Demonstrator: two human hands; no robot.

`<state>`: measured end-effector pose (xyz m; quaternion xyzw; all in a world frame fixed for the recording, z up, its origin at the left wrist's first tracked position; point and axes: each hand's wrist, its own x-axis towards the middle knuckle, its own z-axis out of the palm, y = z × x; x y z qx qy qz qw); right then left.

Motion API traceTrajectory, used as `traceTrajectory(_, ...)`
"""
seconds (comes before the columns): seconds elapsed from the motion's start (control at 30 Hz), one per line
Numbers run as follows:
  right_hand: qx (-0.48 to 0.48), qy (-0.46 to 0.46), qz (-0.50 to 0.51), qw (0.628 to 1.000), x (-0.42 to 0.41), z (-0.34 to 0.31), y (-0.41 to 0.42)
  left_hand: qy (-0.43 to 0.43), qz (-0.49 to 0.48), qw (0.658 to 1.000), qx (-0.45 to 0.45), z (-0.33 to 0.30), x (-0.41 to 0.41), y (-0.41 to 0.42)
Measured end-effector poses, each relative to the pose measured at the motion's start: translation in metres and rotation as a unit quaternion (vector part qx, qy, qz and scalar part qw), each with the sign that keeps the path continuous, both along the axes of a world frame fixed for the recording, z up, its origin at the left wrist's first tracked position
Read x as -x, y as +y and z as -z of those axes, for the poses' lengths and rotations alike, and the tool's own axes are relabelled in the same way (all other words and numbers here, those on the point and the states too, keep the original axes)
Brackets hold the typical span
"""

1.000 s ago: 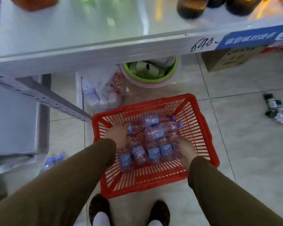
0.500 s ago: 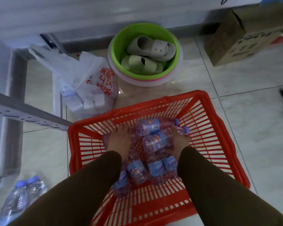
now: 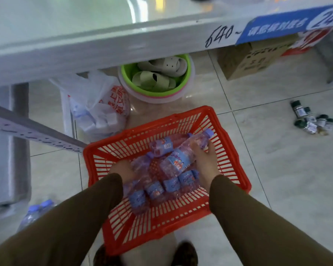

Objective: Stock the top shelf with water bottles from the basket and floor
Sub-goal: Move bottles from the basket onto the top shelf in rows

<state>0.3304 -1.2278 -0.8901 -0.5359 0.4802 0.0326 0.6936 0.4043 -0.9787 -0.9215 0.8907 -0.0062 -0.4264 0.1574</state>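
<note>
A red plastic basket stands on the tiled floor and holds several small water bottles with blue labels and caps. My right hand grips one water bottle, lifted and tilted, cap toward the basket's far right corner. My left hand reaches down among the bottles at the basket's left side and seems to grip another bottle; its fingers are mostly hidden. Two more bottles lie on the floor at the lower left. The white shelf runs across the top of the view.
Behind the basket sit a green basin with sandals and a white plastic bag. A cardboard box stands under the shelf at right. Small dark jars lie on the floor to the right. A perforated shelf rail juts in from the left.
My right hand has closed around a bottle and raised it off the pile. The view has tilted up, so the shelf edge shows again. My left hand stays low among the bottles.
</note>
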Motion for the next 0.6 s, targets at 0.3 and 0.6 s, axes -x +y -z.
traceTrajectory(0.3, 0.077, -0.095, -0.067, 0.990, -0.008, -0.265, -0.001, 0.067, -0.211, 0.929, 0.295, -0.243, 0.040, 0.012)
traceTrajectory(0.6, 0.166, -0.260, -0.185, 0.933, -0.027, -0.616, -0.014, -0.009, -0.184, 0.880, 0.439, -0.550, 0.043, 0.005)
